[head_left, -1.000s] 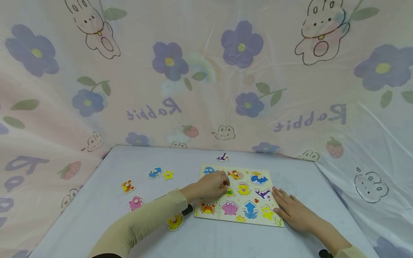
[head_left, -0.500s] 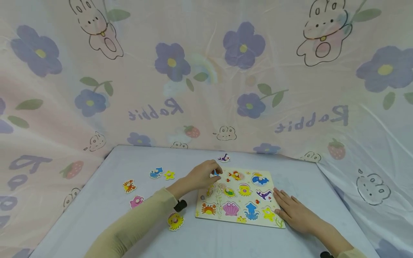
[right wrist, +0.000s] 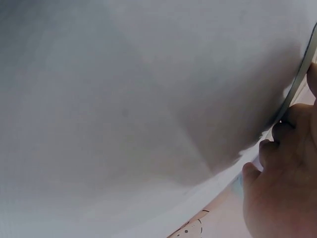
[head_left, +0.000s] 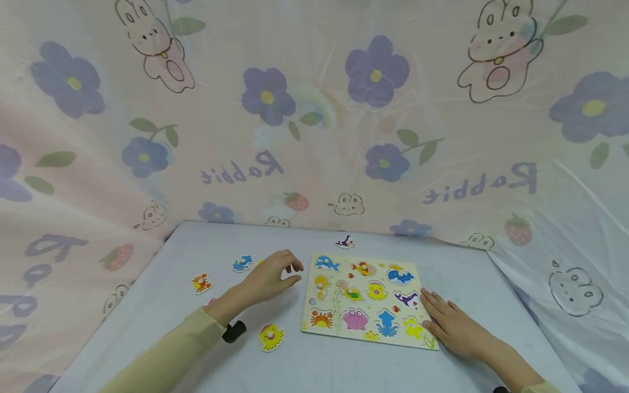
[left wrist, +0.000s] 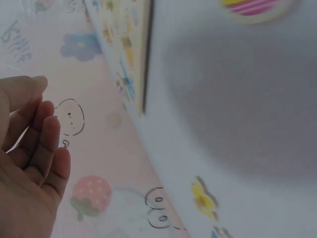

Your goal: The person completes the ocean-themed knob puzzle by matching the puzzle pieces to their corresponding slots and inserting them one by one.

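Note:
My left hand [head_left: 271, 275] hovers over the table left of a sea-animal peg puzzle board [head_left: 344, 334], fingers loosely bent and holding nothing. The left wrist view shows the same hand [left wrist: 34, 148] with thumb and fingertips near one another and nothing between them. At the board's upper left, a blue dolphin piece [head_left: 326, 263] lies in its place. My right hand [head_left: 454, 327] lies flat at the board's right edge, fingertips touching it. A yellow starfish piece [left wrist: 202, 197] is on the table near the left hand, mostly hidden behind it in the head view.
Loose pieces lie left of the board: a blue squid [head_left: 242, 263], a crab [head_left: 201, 283], a yellow octopus [head_left: 271, 337] and a pink shell [head_left: 211, 301] partly behind the forearm. A purple animal piece [head_left: 345, 242] lies beyond the board. A patterned curtain [head_left: 314, 142] hangs behind.
My left hand has moved from over the board, past its upper left corner, leftward to the table beside it. The blue dolphin piece is now uncovered. The right hand has stayed in place.

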`<state>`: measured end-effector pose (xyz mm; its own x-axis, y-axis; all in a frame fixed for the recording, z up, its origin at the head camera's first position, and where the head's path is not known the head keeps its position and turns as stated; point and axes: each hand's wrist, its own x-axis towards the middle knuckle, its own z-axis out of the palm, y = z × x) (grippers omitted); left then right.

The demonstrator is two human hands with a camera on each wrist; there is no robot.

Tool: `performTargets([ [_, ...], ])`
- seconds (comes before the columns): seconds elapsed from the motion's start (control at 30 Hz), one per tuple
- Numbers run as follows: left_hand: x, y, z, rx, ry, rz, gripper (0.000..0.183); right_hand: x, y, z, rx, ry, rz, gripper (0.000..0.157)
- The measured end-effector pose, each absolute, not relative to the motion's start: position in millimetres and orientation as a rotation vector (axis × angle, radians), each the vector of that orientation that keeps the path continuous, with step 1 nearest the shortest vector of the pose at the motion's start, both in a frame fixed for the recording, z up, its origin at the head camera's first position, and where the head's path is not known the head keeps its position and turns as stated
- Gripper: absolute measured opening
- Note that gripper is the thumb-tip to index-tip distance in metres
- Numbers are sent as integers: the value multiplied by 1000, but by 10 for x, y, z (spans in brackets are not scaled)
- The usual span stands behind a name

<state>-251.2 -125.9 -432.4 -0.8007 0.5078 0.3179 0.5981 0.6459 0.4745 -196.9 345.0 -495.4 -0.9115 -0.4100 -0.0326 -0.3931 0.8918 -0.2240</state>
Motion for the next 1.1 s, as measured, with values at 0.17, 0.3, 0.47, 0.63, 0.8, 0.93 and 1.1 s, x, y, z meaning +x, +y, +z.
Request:
performTargets([
  [0.17, -2284, -1482, -4428, -861, -2756, -861, 18, -1958, 3452, -4932, -641, 2982, -330, 71],
  [0.3, -2113, -1608, -4525, -831, -2793, -866, 18, -1951, 3452, -4916, -638, 2982, -331, 71],
  [0.47, -1932, -1721, -4628, -825, -2845, -892, 17, -1950, 3443, -4915, -640, 2983, -319, 71],
  [0.63, -1828, -1779, -4713, -865, -2883, -844, 14, -1943, 3425, -4897, -654, 2979, -301, 71],
  [0.8, -1775, -1799, -4775, -968, -2879, -817, 13, -1938, 3423, -4889, -680, 2987, -290, 70],
  [0.93, -1756, -1798, -4803, -1037, -2887, -797, 13, -1949, 3433, -4899, -663, 2988, -286, 69],
  [1.1, -1734, -1801, -4809, -1076, -2909, -769, 13, -1957, 3434, -4911, -641, 2977, -296, 71],
])
